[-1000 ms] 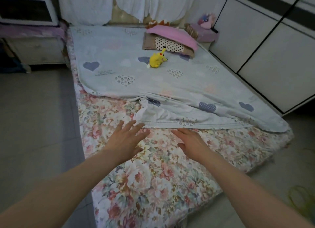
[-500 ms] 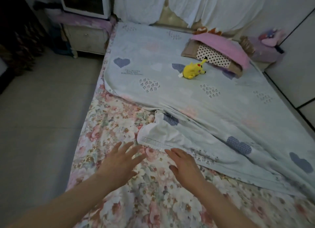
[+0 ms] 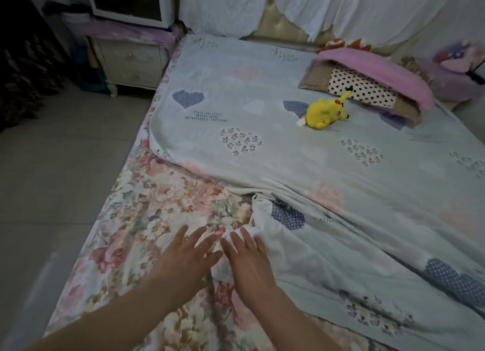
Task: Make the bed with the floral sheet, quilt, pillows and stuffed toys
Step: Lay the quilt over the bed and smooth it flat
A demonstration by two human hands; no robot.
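The floral sheet (image 3: 147, 219) covers the mattress and shows along the near left side. A pale blue quilt (image 3: 301, 167) with heart prints lies over most of the bed, its near corner folded back white side up. My left hand (image 3: 187, 257) is spread flat on the floral sheet beside that corner. My right hand (image 3: 249, 264) lies with straight fingers on the folded corner. A yellow stuffed toy (image 3: 326, 110) lies on the quilt by the stacked pillows (image 3: 367, 84), pink on top. An orange toy (image 3: 346, 43) peeks out behind the pillows.
A bedside cabinet (image 3: 131, 62) stands left of the bed head with a white box-like appliance (image 3: 131, 3) on top. A purple stuffed toy (image 3: 456, 70) sits at the far right. Tiled floor (image 3: 52, 180) runs along the bed's left side. White cloths hang over the headboard (image 3: 283, 22).
Both hands have moved forward and closer together; the right one now lies on the folded quilt corner. The view has shifted left along the bed.
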